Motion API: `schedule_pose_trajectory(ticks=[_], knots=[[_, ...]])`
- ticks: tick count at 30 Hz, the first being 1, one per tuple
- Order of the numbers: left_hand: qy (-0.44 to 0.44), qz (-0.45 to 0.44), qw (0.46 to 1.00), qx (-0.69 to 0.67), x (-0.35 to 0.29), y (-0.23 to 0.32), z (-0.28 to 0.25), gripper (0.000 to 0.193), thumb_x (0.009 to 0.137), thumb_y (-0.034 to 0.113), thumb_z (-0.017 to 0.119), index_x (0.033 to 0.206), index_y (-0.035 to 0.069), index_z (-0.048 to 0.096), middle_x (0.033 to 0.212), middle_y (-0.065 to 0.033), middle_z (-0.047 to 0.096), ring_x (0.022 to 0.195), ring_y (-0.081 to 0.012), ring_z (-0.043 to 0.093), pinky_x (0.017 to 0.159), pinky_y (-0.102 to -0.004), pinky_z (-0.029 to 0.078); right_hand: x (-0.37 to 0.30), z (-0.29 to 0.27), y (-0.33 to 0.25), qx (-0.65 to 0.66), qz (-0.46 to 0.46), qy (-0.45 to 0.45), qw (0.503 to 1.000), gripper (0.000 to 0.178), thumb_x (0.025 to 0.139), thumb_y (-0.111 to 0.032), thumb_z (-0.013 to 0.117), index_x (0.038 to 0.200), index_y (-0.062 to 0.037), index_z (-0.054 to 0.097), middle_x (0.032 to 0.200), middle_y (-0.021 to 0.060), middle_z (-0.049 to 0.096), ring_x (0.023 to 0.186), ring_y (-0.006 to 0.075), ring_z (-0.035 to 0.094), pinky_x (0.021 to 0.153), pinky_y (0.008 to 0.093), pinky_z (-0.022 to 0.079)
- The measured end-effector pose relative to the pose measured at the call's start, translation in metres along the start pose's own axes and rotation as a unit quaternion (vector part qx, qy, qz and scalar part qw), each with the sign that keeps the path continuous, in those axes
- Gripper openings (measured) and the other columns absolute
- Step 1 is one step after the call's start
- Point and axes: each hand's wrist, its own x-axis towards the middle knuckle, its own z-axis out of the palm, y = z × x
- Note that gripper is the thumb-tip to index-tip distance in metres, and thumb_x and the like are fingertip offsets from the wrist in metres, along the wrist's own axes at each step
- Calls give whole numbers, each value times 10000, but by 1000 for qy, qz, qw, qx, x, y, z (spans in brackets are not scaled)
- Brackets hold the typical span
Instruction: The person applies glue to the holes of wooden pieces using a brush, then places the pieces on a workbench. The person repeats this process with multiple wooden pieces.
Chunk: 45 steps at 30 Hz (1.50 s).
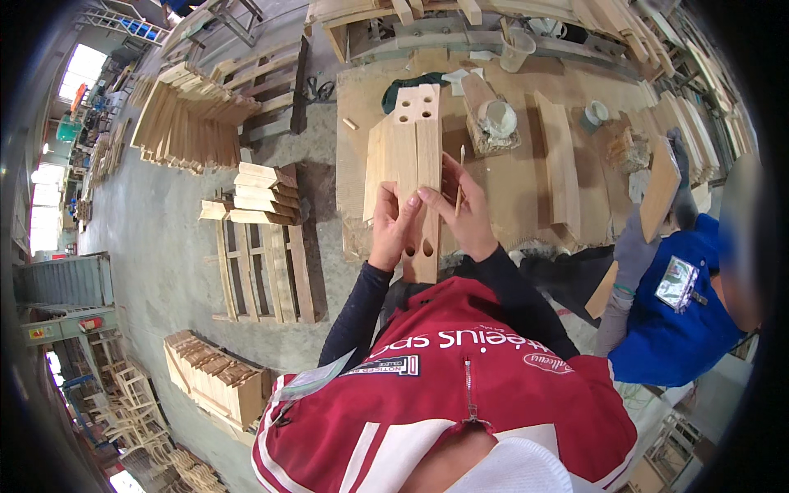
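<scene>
While the left hand point(390, 226) grips the near-left edge of a pair of drilled wooden boards point(417, 156), its thumb lying along the upper face, the right hand point(467, 212) holds the opposite edge, thumb tip beside the seam. The fingers of both hands are clamped on the boards, which lie between them. Four round holes point(426, 114) show beyond the fingertips, and two dark holes point(427, 246) lie below the thumbs. A thin pale stick point(462, 168) is tucked among the right fingers. Ahead of the left fingers, a wider wooden board point(378, 156) shows just beside the pair. Beyond the right fingers, a cup of white paste point(499, 119) stands on the plywood tabletop point(357, 90); farther right lies a long bevelled board point(557, 164). Well right of the fingers, a co-worker's gloved hand point(634, 251) is near another wooden panel point(661, 189).
</scene>
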Motion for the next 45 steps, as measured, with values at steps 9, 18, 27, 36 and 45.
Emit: schedule_pose_trajectory(ticks=[9,18,27,36,45], knots=[[-132,-116,982,70,10,17,5,793,875,133,746,1492,86,251,1334,-107,519,1237,-200,515,1023,-345,440,-2,-16,-10,60,49,17,997,656,900,-50,691,1457,21,353,1419,121,479,1303,203,481,1075,342,416],[-155,-114,979,63,26,12,7,691,820,57,724,1425,39,390,1298,-112,579,1141,-208,604,982,-367,495,8,-38,-12,-83,-52,-86,991,658,951,-174,658,1471,49,324,1453,158,458,1319,230,469,1099,357,361],[-156,-126,980,-4,34,29,8,542,784,22,717,1291,13,527,1151,-116,653,1031,-240,667,898,-377,548,42,-153,-43,-130,-45,85,987,564,1066,-436,338,1479,-54,383,1043,115,680,1029,175,637,924,292,467],[-120,-101,987,45,20,54,21,674,718,346,751,1229,-44,548,1110,-162,647,1037,-302,656,894,-424,527,72,-203,-1,-195,-36,166,966,199,959,-147,640,1006,41,685,873,87,733,765,114,697,675,242,558],[-104,-81,987,95,12,49,18,680,725,427,723,1193,-39,562,1091,-160,643,1024,-298,649,868,-419,521,101,-222,33,-306,-47,199,930,232,911,-202,709,867,25,719,745,51,717,703,100,692,645,220,535]])
